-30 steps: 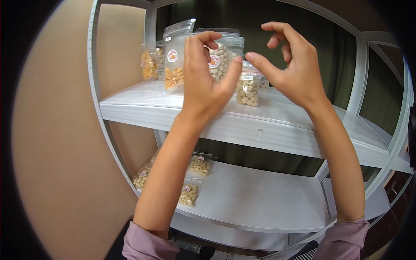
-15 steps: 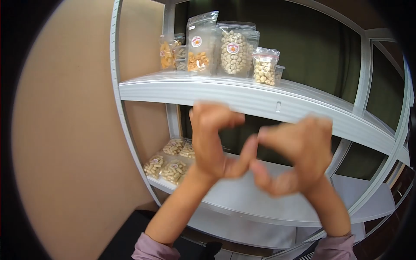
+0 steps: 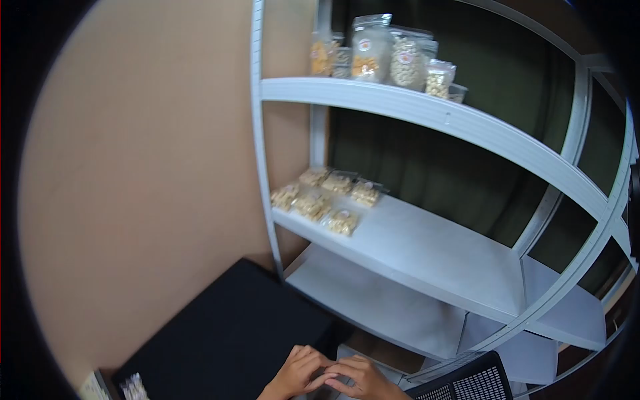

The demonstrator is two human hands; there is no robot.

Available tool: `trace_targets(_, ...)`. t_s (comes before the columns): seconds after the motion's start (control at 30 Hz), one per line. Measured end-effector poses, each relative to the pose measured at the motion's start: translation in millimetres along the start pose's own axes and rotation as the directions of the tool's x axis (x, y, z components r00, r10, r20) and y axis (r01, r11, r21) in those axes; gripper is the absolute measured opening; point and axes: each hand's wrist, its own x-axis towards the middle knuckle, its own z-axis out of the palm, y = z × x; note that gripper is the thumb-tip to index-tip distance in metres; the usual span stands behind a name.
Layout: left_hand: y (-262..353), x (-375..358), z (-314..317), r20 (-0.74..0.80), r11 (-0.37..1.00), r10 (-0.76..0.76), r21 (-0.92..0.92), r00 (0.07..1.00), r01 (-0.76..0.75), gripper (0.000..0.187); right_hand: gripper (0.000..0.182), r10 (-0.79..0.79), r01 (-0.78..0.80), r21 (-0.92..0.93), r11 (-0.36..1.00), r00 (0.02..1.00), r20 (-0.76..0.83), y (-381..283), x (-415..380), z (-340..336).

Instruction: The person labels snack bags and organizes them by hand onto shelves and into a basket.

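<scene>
My left hand (image 3: 303,373) and my right hand (image 3: 362,378) are low in the view, in front of the shelving and beside the black table (image 3: 227,320). Their fingertips and thumbs meet or nearly meet. The fingers are loosely curved, with a gap between fingers and thumb. Nothing shows in either hand.
A grey metal shelf unit (image 3: 400,250) holds several small bags of pale snacks (image 3: 312,204) on its middle level. Clear pouches (image 3: 407,61) stand on the upper level. A black mesh chair (image 3: 477,387) is at lower right, a small packet (image 3: 133,387) at lower left.
Both hands have dropped from in front of the upper shelf to the bottom of the view and come together. The view has tilted down and left, showing the table and chair.
</scene>
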Motion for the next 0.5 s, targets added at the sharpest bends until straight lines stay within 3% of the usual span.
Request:
trace_targets(0.03, 12, -25, 3, 0.005, 0.995, -0.095, 0.007, 0.995, 0.095, 0.018, 0.058, 0.188, -0.216, 0.065, 0.974, 0.937, 0.293, -4, -12, 9)
trace_targets(0.07, 25, -47, 7, 0.006, 0.98, -0.198, 0.01, 0.98, 0.198, 0.016, 0.058, 0.178, -0.213, 0.07, 0.975, 0.924, 0.338, -7, -22, 22)
trace_targets(0.13, 46, -83, 8, 0.02, 0.958, -0.285, 0.033, 0.958, 0.285, 0.015, 0.016, -0.046, 0.048, 0.202, 0.978, 0.999, -0.018, -10, -40, 56)
trace_targets(0.17, 59, -102, 5, 0.055, 0.944, -0.33, 0.05, 0.943, 0.327, 0.014, 0.017, -0.016, 0.021, 0.266, 0.964, 1.0, -0.018, -15, -48, 69)
trace_targets(0.3, 110, -145, -17, -0.017, 0.894, -0.427, 0.141, 0.904, 0.425, 0.018, 0.012, -0.01, -0.046, 0.346, 0.937, 0.988, 0.157, -30, -67, 111)
trace_targets(0.43, 149, -205, -37, -0.23, 0.795, -0.563, 0.111, 0.794, 0.596, 0.02, 0.018, -0.073, -0.091, 0.42, 0.903, 0.93, 0.359, -65, -59, 146)
trace_targets(0.5, 164, -231, -51, -0.302, 0.744, -0.607, 0.108, 0.735, 0.659, 0.02, 0.022, -0.16, -0.035, 0.425, 0.905, 0.896, 0.414, -84, -47, 167)
